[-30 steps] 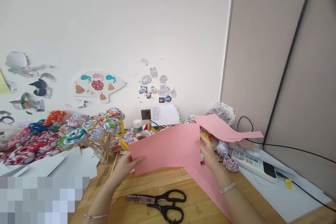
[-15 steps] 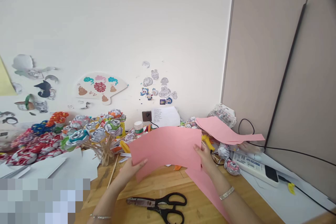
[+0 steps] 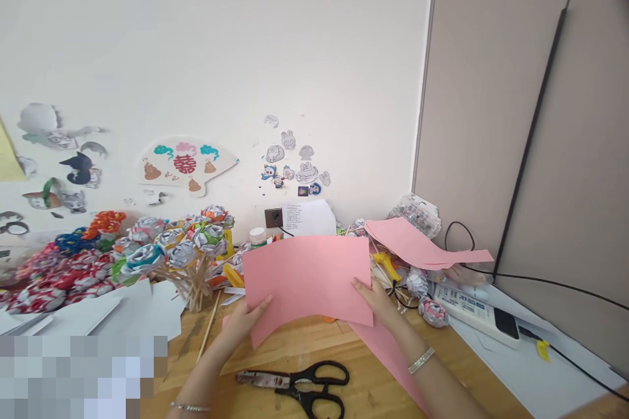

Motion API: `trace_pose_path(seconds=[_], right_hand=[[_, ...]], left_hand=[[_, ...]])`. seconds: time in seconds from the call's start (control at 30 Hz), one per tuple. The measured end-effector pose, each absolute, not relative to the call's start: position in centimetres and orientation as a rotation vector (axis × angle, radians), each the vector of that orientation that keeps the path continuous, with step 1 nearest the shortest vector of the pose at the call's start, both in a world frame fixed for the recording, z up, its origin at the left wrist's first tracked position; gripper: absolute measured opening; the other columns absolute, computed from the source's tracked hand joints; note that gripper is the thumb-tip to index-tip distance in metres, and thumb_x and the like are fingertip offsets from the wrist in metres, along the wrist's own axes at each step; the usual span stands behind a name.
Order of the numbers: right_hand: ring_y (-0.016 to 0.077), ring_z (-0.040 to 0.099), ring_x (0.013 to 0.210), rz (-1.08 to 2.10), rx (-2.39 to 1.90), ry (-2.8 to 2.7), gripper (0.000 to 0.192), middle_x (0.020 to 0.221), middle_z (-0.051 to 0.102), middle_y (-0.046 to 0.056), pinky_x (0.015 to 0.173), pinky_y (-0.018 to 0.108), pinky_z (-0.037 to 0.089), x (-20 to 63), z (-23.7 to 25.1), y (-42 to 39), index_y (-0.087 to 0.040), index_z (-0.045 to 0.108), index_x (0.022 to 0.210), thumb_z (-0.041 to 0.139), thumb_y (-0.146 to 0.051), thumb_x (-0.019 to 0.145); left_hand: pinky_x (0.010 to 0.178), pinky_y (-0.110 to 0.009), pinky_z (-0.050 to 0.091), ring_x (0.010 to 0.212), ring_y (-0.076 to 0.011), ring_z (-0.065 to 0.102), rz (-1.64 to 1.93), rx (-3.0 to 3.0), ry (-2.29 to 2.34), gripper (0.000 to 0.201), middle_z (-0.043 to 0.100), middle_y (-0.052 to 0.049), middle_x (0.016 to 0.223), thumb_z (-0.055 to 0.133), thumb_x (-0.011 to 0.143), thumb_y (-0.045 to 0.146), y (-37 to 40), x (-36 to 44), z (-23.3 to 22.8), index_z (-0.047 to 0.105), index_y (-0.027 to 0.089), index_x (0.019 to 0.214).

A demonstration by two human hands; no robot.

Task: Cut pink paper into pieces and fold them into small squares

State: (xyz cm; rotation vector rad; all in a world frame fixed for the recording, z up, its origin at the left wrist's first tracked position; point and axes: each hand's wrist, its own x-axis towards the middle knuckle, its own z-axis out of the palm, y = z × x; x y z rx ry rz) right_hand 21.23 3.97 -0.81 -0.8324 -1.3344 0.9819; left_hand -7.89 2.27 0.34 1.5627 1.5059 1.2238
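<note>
- Far to the left of the scissors (image 3: 295, 380), and behind them, red-and-white bundles (image 3: 59, 281) are heaped together.
- Nearer, but also left of the scissors, white sheets (image 3: 150, 308) lie overlapping on the wooden counter (image 3: 304, 345).
- Behind and left of the scissors there are paper flowers (image 3: 181, 249) in several colours, on thin sticks gathered in a bunch.
- Behind the scissors and a little left, the left hand (image 3: 248, 319) is gripping the left edge of the pink sheet (image 3: 307, 281); its thumb is on the front face, and its fingers are mostly hidden.
- The pink sheet itself is held raised behind the scissors, bent in a curve, with its lower edge arching up in the middle.
- A jar with a white lid (image 3: 257, 234) is farther behind the scissors, partly covered by this sheet.
- The scissors lie on the counter, blades towards the left, black handles towards the right.
- Behind and right of the scissors, the right hand (image 3: 372, 299) grips the right edge of the pink sheet, also with the thumb in front.
- Just right of the scissors, a second pink piece (image 3: 386, 351) lies under the right forearm.
- Farther behind and right of the scissors, more pink paper (image 3: 417, 246) rests on the clutter.
</note>
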Motion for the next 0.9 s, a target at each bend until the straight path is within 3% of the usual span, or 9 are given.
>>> trace_pose_path(seconds=[0.13,0.33,0.53,0.6,0.73,0.9], right_hand=[[0.0269,0.055,0.099,0.908,-0.902,-1.426,0.034,0.095,0.066,0.011,0.088,0.044,0.041,21.0,-1.9,4.7,-0.015,0.063,0.09,0.061,-0.04,0.067],[0.0245,0.054,0.1,0.704,-0.904,-1.446,0.035,0.104,0.063,0.011,0.091,0.042,0.038,21.4,-1.0,4.6,-0.015,0.059,0.101,0.056,-0.036,0.073],[0.025,0.059,0.078,0.685,-1.077,-1.636,0.026,0.083,0.067,0.01,0.072,0.039,0.046,22.0,-2.5,5.9,-0.013,0.063,0.083,0.05,-0.034,0.074],[0.0245,0.058,0.076,0.486,-1.142,-1.616,0.024,0.083,0.066,0.009,0.07,0.039,0.046,22.4,-2.7,6.2,-0.014,0.061,0.087,0.048,-0.029,0.074],[0.0269,0.049,0.092,-0.151,-1.127,-1.514,0.03,0.096,0.058,0.011,0.082,0.045,0.037,22.3,-1.2,4.9,-0.016,0.054,0.1,0.05,-0.019,0.071],[0.0215,0.047,0.093,-0.162,-0.776,-2.152,0.031,0.1,0.057,0.006,0.082,0.037,0.038,18.1,-0.1,0.9,-0.022,0.051,0.104,0.053,-0.017,0.073]], left_hand=[[0.085,-0.034,0.044,0.099,-0.0264,0.056,1.276,1.531,1.535,0.051,0.065,-0.008,0.103,0.057,0.059,0.055,2.3,-7.8,0.3,0.064,0.014,0.09],[0.077,-0.032,0.047,0.094,-0.0259,0.058,1.196,1.531,1.558,0.049,0.066,-0.007,0.101,0.05,0.066,0.054,1.4,-7.2,1.4,0.063,0.014,0.09],[0.071,-0.033,0.049,0.088,-0.026,0.061,1.182,1.454,1.567,0.042,0.07,-0.005,0.087,0.05,0.068,0.05,1.2,-6.9,1.3,0.064,0.015,0.086],[0.07,-0.034,0.049,0.085,-0.0255,0.062,1.214,1.401,1.487,0.043,0.07,-0.006,0.087,0.051,0.068,0.049,1.3,-6.8,1.3,0.063,0.014,0.089],[0.071,-0.033,0.05,0.084,-0.0233,0.063,1.328,1.168,1.347,0.031,0.07,-0.008,0.089,0.054,0.072,0.038,1.3,-5.6,1.0,0.061,0.013,0.09],[0.071,-0.031,0.051,0.084,-0.0209,0.064,1.325,1.01,1.306,0.021,0.068,-0.011,0.096,0.047,0.079,0.027,1.3,-2.9,-0.6,0.057,0.012,0.092]])
